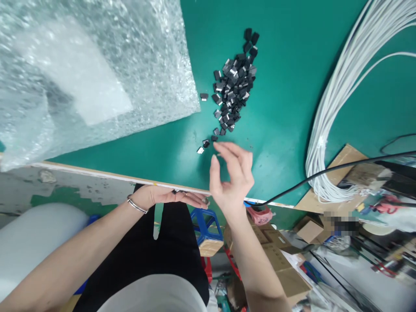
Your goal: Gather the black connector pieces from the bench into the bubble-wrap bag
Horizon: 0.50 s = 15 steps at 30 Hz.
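Observation:
A pile of several small black-and-silver clips [234, 84] lies on the green table mat [286, 99], with a few loose ones [205, 143] trailing toward the near edge. My right hand [232, 175] hovers just short of those loose clips, fingers apart and slightly curled, holding nothing I can see. My left hand [170, 197] lies flat against the table's near edge, fingers stretched toward the right hand. A tiny dark bit shows at its palm, and I cannot tell what it is. A metal bracelet [136, 204] circles the left wrist.
A large sheet of bubble wrap [84, 73] covers the table's left side. A thick bundle of white cables [341, 99] curves along the right, and a black cable [325, 172] crosses cardboard boxes [279, 264] below. A blue stool [204, 223] stands under the table edge.

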Each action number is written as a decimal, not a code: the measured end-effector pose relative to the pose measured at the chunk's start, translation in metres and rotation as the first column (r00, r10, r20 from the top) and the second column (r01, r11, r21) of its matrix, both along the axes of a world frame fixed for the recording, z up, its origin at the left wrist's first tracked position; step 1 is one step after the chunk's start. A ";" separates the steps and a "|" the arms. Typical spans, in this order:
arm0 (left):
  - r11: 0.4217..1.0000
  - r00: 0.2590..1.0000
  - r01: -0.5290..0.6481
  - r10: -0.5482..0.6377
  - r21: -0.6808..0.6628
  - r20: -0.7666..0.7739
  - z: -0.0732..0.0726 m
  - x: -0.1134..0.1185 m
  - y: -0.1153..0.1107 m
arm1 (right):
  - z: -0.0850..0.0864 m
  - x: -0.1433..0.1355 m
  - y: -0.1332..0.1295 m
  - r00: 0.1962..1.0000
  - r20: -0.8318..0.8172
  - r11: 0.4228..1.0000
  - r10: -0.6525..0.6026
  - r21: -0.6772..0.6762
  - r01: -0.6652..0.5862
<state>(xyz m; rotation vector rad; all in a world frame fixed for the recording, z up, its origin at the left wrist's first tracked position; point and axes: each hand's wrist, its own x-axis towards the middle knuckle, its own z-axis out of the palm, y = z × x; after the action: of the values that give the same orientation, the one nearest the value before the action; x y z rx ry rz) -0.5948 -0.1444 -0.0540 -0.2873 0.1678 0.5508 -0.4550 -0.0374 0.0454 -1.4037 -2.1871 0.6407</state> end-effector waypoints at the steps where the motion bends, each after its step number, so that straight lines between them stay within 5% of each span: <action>1: 1.000 1.000 0.017 -0.017 0.007 -0.013 0.001 -0.001 0.002 | -0.004 -0.002 0.007 1.000 0.007 1.000 -0.011 0.020 0.011; 8: 1.000 1.000 -0.012 0.012 -0.004 -0.008 -0.001 0.000 0.000 | -0.015 -0.009 0.004 0.997 0.054 0.998 0.061 -0.007 -0.061; 15: 0.953 0.988 -0.152 0.148 -0.261 -0.033 -0.002 0.003 -0.001 | -0.011 -0.001 -0.035 0.982 0.020 0.977 0.187 -0.104 -0.184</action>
<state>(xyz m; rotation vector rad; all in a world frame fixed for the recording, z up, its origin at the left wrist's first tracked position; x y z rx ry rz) -0.5915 -0.1453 -0.0558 -0.5589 0.2339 0.6824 -0.4559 -0.0722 0.0340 -1.2747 -2.3577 0.8125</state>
